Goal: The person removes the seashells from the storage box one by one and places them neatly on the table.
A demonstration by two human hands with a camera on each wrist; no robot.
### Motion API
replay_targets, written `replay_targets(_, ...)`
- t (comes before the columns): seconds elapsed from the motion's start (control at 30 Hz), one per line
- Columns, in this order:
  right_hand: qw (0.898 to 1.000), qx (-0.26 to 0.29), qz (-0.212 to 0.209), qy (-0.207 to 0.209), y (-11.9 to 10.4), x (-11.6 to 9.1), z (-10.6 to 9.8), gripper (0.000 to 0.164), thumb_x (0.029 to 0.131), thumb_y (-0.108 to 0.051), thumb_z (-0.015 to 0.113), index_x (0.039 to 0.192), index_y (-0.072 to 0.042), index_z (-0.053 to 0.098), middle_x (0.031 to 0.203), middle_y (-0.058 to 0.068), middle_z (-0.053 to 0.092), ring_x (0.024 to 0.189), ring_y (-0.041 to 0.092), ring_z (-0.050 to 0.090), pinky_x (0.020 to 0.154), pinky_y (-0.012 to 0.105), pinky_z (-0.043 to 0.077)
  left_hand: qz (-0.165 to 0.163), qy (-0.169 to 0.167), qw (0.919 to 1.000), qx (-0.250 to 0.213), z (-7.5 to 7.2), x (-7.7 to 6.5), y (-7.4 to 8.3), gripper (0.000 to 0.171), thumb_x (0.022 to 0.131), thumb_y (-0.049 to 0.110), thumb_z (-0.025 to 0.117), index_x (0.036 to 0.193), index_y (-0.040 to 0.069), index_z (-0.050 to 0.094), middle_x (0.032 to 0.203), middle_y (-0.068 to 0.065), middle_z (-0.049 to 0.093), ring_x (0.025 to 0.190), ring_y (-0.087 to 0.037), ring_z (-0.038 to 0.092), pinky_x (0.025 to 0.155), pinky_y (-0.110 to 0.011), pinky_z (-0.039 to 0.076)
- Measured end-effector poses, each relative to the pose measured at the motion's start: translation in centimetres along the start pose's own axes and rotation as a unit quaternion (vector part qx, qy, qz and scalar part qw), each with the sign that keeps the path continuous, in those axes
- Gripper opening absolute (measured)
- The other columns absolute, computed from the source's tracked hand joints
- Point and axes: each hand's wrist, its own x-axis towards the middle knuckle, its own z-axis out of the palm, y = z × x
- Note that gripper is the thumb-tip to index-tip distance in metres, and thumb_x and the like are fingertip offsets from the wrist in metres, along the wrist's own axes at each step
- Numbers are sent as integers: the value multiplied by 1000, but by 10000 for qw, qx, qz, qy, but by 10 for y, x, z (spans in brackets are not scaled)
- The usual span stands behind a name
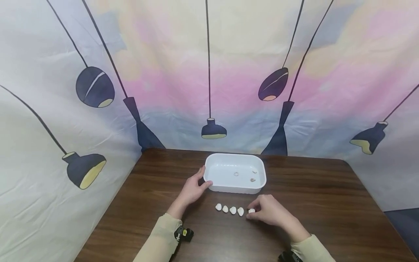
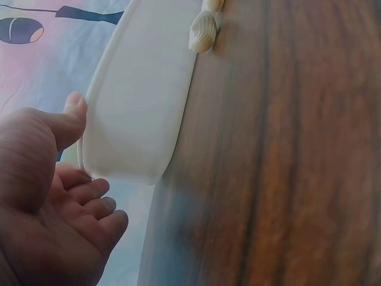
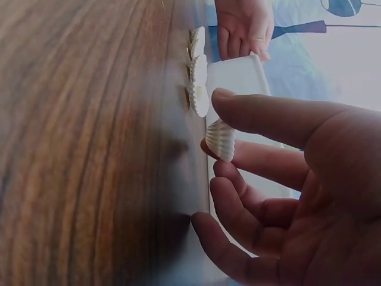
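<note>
Shell (image 1: 251, 210) pinched by right hand (image 1: 270, 211), right of shell row (image 1: 232, 210) on bench (image 1: 314, 189) | left hand (image 1: 191, 189) grips tray (image 1: 234, 189) corner | risk: slight fingertip hold, shell may slip, knocking its neighbour

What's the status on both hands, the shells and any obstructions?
Left hand holding tray by its side. Right hand pinching one shell. Four other shells lined up alongside. No obstruction seen.

counted: white shells (image 1: 240, 211), five; white tray (image 1: 233, 190), one; small pieces (image 1: 252, 179) inside it, three; hands (image 1: 191, 190), two; desk (image 1: 311, 189), one; printed lamps (image 1: 214, 130), seven; black wrist devices (image 1: 187, 235), two.
</note>
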Motion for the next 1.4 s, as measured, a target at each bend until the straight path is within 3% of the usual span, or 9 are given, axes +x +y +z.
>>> replay_targets(0.07,10000,29,-16,-41,0,-1,0,16,84,-23,93,92,-12,85,71,-18,65,64,-1,53,59,24,48,-62,-28,10000,-5,0,-1,-1,77,105,28,72,166,1,34,171,-17,31,159,-35,29,127,-54,28)
replay_targets(0.3,9999,67,-108,-72,0,0,-3,15,86,-22,91,93,-12,83,71,-16,64,63,1,53,57,25,48,233,98,9997,69,0,1,-2,74,105,26,71,162,-6,36,168,-23,35,157,-40,32,126,-56,28)
replay_targets(0.9,9993,-201,302,124,-8,-3,4,26,78,-21,97,84,-15,72,72,-12,62,68,7,56,63,30,50,130,71,9999,66,1,-1,-3,75,105,26,71,164,-4,35,169,-23,33,158,-40,31,126,-57,28)
replay_targets(1.4,9997,-74,87,214,-4,-4,7,27,78,-24,97,84,-18,71,71,-13,58,65,4,53,59,28,46,104,88,9999,-8,1,-2,1,73,106,25,70,163,-4,36,169,-23,33,158,-40,31,126,-57,28)
